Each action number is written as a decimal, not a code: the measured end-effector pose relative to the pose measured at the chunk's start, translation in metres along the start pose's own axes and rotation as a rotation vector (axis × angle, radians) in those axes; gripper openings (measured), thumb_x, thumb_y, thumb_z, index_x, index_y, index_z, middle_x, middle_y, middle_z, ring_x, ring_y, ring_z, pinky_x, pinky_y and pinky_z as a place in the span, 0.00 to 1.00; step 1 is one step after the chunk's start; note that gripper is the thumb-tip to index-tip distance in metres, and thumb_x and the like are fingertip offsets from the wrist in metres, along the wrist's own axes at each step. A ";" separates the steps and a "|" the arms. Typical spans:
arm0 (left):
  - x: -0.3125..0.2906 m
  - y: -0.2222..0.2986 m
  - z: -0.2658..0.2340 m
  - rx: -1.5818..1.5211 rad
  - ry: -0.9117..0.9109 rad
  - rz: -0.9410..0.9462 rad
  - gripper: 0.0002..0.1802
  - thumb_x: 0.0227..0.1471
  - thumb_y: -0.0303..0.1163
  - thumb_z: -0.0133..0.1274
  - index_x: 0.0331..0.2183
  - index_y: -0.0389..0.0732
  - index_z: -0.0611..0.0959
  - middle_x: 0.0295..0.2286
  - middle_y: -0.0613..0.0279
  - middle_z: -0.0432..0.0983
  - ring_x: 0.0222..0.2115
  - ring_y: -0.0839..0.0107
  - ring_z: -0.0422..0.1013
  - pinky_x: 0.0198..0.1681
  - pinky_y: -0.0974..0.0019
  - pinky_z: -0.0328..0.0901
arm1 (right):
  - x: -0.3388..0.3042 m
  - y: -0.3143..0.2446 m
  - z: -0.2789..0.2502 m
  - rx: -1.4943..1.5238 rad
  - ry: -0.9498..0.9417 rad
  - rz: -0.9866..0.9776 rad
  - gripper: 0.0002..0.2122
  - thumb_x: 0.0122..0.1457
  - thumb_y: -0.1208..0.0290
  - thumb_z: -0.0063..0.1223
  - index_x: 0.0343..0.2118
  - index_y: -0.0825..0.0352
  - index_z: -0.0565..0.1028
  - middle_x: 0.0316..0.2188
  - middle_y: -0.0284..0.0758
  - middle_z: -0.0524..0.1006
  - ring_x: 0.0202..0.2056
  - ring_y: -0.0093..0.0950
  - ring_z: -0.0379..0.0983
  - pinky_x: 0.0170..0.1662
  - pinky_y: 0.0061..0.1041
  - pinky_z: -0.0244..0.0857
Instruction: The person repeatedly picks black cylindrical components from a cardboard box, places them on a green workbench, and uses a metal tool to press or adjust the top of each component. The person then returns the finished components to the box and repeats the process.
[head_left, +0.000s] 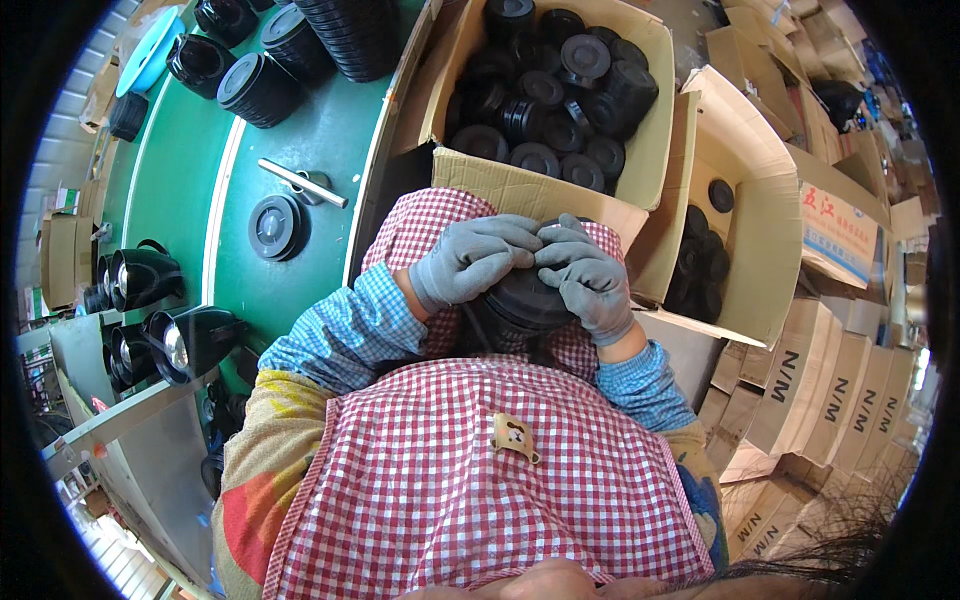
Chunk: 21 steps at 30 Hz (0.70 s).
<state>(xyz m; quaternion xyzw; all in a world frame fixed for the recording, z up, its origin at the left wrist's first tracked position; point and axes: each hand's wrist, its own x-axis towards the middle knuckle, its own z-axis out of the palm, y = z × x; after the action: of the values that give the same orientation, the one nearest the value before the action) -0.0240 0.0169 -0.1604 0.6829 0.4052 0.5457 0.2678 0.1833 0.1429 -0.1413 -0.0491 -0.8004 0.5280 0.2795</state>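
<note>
A black round plastic part [525, 303] rests in my lap against the red checked apron [470, 420]. My left hand [472, 262], in a grey glove, is closed over its far left rim. On the other side my right hand [588, 282], gloved alike, grips the rim with bent fingers. The fingertips of both hands nearly meet at the part's far edge, and they cover much of that edge. Whether something small is pinched between them I cannot make out. Just beyond my hands stands an open carton [545, 190] holding many black round parts [540, 88].
Left of me runs a green workbench [300, 120] bearing a black disc [275, 227], a metal rod [303, 183] and stacked black discs [258, 90]. Black lamp-like housings [195, 340] sit nearer. A second open carton [750, 190] holds more parts at right, near flattened cartons [830, 385].
</note>
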 end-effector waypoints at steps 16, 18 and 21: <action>-0.016 0.033 0.005 0.207 -0.060 -0.100 0.18 0.63 0.32 0.43 0.44 0.30 0.82 0.49 0.41 0.76 0.53 0.45 0.71 0.63 0.46 0.58 | -0.016 0.006 0.005 0.153 -0.008 0.259 0.17 0.60 0.70 0.44 0.47 0.68 0.81 0.55 0.42 0.76 0.62 0.39 0.66 0.68 0.37 0.53; -0.017 0.038 0.006 0.240 -0.070 -0.124 0.19 0.64 0.33 0.43 0.45 0.30 0.82 0.50 0.42 0.76 0.54 0.44 0.70 0.64 0.45 0.57 | -0.018 0.012 0.002 0.128 -0.096 0.212 0.20 0.63 0.66 0.43 0.53 0.68 0.77 0.59 0.44 0.73 0.64 0.39 0.65 0.69 0.35 0.51; -0.016 0.043 0.011 0.285 -0.099 -0.144 0.20 0.64 0.35 0.44 0.46 0.31 0.82 0.50 0.43 0.75 0.56 0.44 0.68 0.64 0.45 0.56 | -0.022 0.015 0.000 0.124 -0.124 0.240 0.20 0.65 0.63 0.44 0.53 0.69 0.78 0.60 0.44 0.72 0.64 0.39 0.64 0.69 0.35 0.51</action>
<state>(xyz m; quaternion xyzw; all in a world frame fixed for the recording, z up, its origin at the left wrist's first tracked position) -0.0030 -0.0185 -0.1370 0.7091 0.5127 0.4278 0.2264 0.1980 0.1410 -0.1628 -0.0943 -0.7706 0.6079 0.1668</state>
